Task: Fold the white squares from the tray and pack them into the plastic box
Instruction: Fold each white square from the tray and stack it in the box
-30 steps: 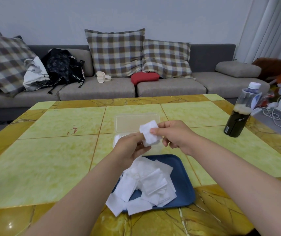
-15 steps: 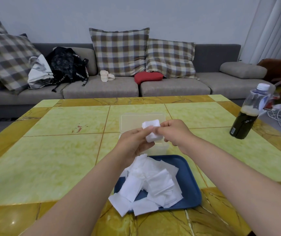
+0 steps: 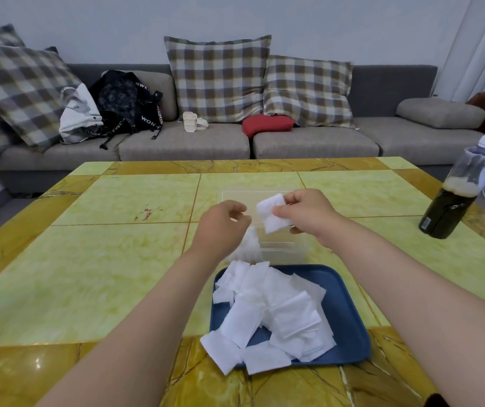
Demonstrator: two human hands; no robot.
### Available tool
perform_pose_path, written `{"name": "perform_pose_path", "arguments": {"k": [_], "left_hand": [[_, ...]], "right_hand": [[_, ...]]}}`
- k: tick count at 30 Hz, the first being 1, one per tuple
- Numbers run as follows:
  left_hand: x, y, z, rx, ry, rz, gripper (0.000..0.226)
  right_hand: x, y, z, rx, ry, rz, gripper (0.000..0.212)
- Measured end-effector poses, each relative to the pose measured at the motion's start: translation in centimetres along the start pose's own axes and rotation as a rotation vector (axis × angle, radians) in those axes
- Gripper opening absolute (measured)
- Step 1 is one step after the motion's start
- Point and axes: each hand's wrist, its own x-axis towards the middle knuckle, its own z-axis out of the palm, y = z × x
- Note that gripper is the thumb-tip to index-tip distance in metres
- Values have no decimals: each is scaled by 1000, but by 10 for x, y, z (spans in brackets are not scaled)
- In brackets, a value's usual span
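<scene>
Right hand [image 3: 308, 215] pinched a folded white square [image 3: 273, 214] between thumb and fingers, holding it in the air above the plastic box [image 3: 283, 249]. Left hand [image 3: 223, 227] hung just beside the square, fingers loosely curled, gripping nothing and not touching the square.

The box, clear-walled with its lid laid back, stood near the middle of the table [image 3: 118, 274], just beyond the far rim of the blue tray [image 3: 349, 321], which sat toward the near edge. A white stack [image 3: 250, 245] showed at the box's left end. It was blurred, but was apparently made up of pieces already packed. Many loose squares [image 3: 273, 315] lay heaped on the tray, some overhanging its near-left corner.

Judgement: the step in hand was placing the folded piece. The pinch should stay across the fold so it cannot spring open. The piece should go down flat against the existing stack, and the free left hand should steady it before release. A bottle [image 3: 455, 198] stood at the right edge, well apart and no hazard.
</scene>
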Motion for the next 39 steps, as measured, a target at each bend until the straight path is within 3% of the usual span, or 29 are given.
{"name": "perform_pose_path", "arguments": {"k": [3, 7, 10, 14, 19, 23, 25, 29, 33, 39], "left_hand": [[4, -17, 2, 371, -49, 198, 34], [4, -32, 13, 402, -180, 261, 41], [3, -39, 18, 378, -197, 271, 41], [0, -43, 19, 330, -226, 270, 44], [-4, -44, 16, 283, -252, 271, 49], [-7, -43, 17, 342, -251, 313, 58], [-7, -44, 19, 410, -293, 323, 61], [-7, -46, 25, 634, -349, 373, 67], [-10, -44, 23, 652, -366, 354, 73], [-12, -38, 28, 733, -386, 331, 68]], "right_hand": [[12, 10, 7, -393, 80, -65, 24], [15, 10, 16, -737, 29, -45, 9], [16, 8, 23, -826, 22, 1, 23], [16, 7, 38, -840, 12, 88, 19], [14, 2, 43, -449, -116, 146, 39], [12, 4, 38, -312, -134, 199, 29], [8, 5, 40, -365, -143, 162, 17], [-4, 9, 49, -533, -245, 42, 19], [-8, 18, 47, -583, -242, -59, 18], [-19, 22, 43, -761, -394, -207, 28]]}}
